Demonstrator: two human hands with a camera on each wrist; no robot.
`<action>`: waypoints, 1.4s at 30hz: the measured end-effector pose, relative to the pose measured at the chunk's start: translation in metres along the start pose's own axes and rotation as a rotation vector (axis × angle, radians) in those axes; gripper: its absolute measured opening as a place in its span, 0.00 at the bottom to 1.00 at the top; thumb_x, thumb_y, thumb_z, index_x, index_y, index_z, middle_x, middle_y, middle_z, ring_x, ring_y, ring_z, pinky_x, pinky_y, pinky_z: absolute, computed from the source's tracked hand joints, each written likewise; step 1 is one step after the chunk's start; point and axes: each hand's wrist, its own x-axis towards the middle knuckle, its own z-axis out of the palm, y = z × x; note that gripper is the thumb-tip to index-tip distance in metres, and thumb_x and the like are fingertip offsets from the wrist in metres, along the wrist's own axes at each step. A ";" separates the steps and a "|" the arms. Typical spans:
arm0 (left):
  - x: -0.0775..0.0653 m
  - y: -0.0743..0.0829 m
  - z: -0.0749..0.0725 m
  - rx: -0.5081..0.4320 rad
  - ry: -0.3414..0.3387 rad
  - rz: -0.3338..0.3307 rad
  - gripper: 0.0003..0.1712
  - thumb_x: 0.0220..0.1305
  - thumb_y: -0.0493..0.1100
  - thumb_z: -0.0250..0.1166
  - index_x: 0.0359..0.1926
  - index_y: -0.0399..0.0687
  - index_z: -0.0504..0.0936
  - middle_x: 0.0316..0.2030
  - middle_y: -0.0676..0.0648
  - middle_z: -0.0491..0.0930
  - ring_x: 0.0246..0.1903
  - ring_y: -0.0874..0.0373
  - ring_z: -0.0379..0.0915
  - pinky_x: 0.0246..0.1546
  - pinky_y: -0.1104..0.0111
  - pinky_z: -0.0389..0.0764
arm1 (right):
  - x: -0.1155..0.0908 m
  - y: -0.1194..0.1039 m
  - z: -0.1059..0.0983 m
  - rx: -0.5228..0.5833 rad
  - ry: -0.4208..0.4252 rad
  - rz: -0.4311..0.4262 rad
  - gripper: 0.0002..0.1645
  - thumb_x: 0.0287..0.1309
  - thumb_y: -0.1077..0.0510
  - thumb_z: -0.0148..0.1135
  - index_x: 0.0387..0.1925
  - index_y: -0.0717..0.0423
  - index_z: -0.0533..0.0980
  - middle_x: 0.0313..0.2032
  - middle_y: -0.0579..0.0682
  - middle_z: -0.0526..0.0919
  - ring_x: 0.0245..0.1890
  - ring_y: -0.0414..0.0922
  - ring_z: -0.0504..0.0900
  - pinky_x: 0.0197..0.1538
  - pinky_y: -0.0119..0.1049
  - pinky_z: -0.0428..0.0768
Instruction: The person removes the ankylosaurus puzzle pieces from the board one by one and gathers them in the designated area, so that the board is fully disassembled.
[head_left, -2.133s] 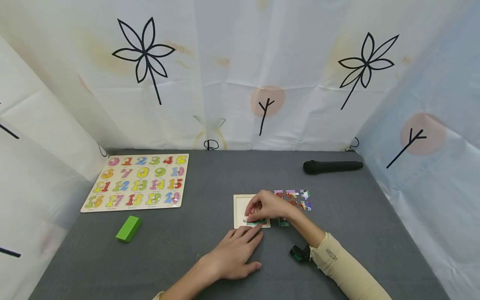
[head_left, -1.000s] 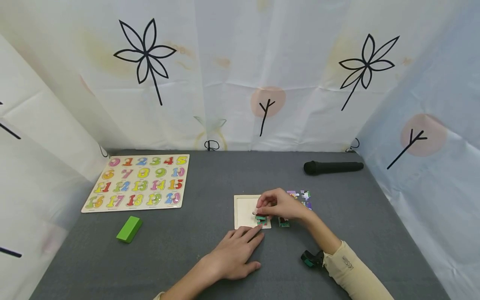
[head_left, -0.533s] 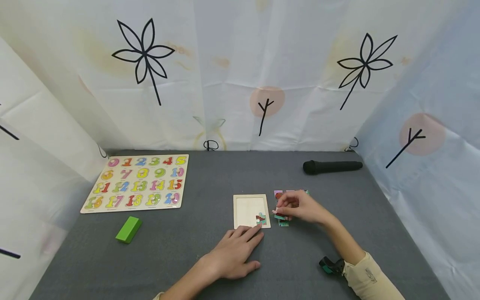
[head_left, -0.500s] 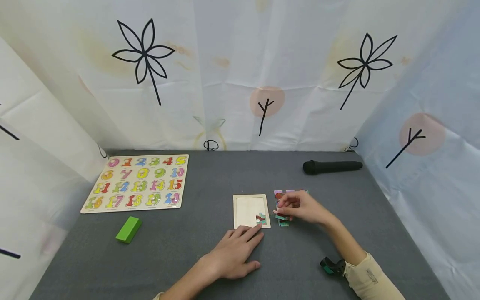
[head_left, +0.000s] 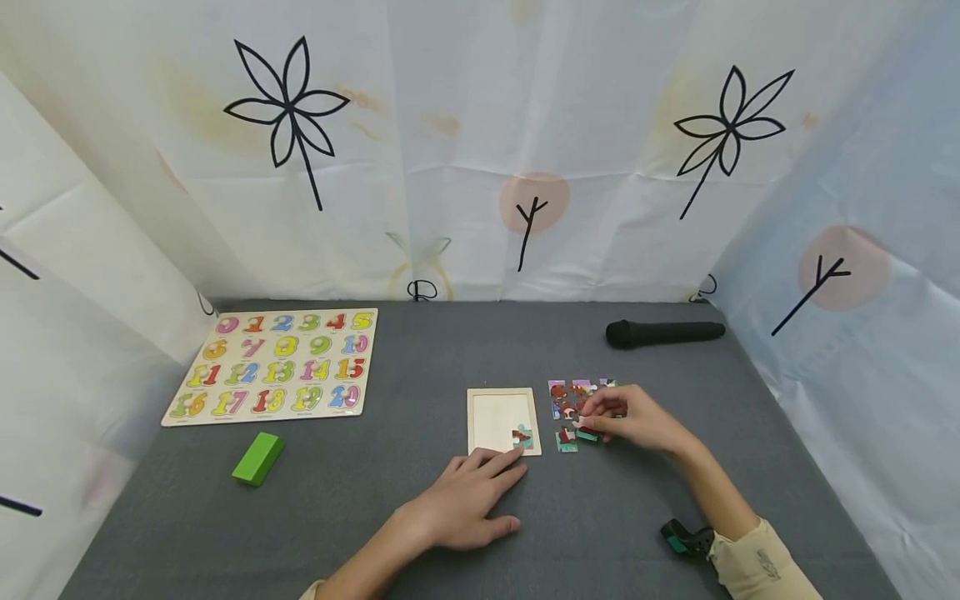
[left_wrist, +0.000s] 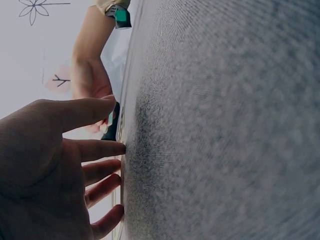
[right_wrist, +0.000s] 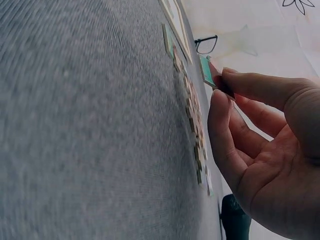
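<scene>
My right hand (head_left: 633,419) pinches a jigsaw puzzle piece (right_wrist: 207,72) between thumb and fingertips, raised above the table beside the loose pieces. Brown and teal show on this piece in the right wrist view. Several loose puzzle pieces (head_left: 558,400) lie just past and left of that hand, some partly hidden by it. One more piece (head_left: 566,440) sits nearer the front. A small wooden puzzle tray (head_left: 491,414) has a single piece (head_left: 522,435) in its near right corner. With fingers spread, my left hand (head_left: 468,504) rests its fingertips at the tray's near edge.
A wooden number board (head_left: 273,367) lies at the left, with a green block (head_left: 258,458) in front of it. At the back right lies a black microphone (head_left: 665,334). Printed white curtains (head_left: 465,150) enclose the grey table on the back and sides.
My right hand has drawn back from over the tray toward the loose pieces on the right, carrying a puzzle piece. One piece stays in the tray corner. The left hand has hardly moved.
</scene>
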 end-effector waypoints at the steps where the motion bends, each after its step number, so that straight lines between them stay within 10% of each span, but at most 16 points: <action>1: 0.000 0.000 0.000 0.000 0.000 -0.001 0.40 0.77 0.62 0.64 0.83 0.59 0.68 0.86 0.59 0.57 0.79 0.57 0.59 0.73 0.48 0.68 | -0.001 0.000 -0.001 -0.008 0.001 0.003 0.07 0.70 0.63 0.72 0.43 0.64 0.86 0.35 0.59 0.89 0.29 0.40 0.85 0.35 0.40 0.90; 18: 0.001 -0.001 0.000 0.009 -0.009 -0.003 0.40 0.77 0.63 0.64 0.83 0.60 0.67 0.86 0.60 0.56 0.79 0.57 0.59 0.73 0.47 0.68 | -0.007 0.008 -0.002 -0.089 -0.064 0.011 0.06 0.71 0.63 0.70 0.43 0.63 0.88 0.35 0.56 0.91 0.29 0.35 0.83 0.33 0.35 0.87; 42: 0.000 -0.001 -0.001 0.012 -0.001 0.003 0.39 0.77 0.62 0.64 0.83 0.59 0.68 0.86 0.59 0.57 0.79 0.57 0.60 0.74 0.48 0.68 | -0.007 0.008 0.009 -0.298 0.061 -0.049 0.05 0.65 0.64 0.75 0.35 0.51 0.90 0.31 0.45 0.89 0.25 0.29 0.75 0.30 0.28 0.76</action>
